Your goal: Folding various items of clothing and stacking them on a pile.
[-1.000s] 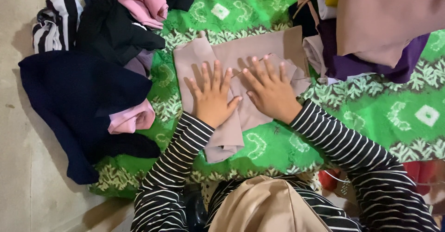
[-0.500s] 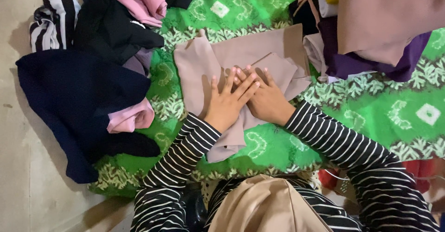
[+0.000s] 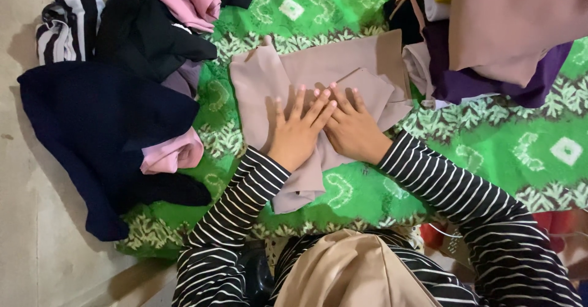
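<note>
Cloth (image 3: 343, 62) partly hidden under flat left hand (image 3: 298, 132)

Matt, smooth taupe cloth (image 3: 343, 68) lies on a patterned green woven mat (image 3: 490, 141).

The taupe cloth (image 3: 288, 74) lay flat and partly folded near the middle of the green patterned mat (image 3: 490, 154).

One head-worn camera looks almost straight down, from close above, onto the green patterned cloth (image 3: 490, 154) on the floor (image 3: 24, 221).
</note>
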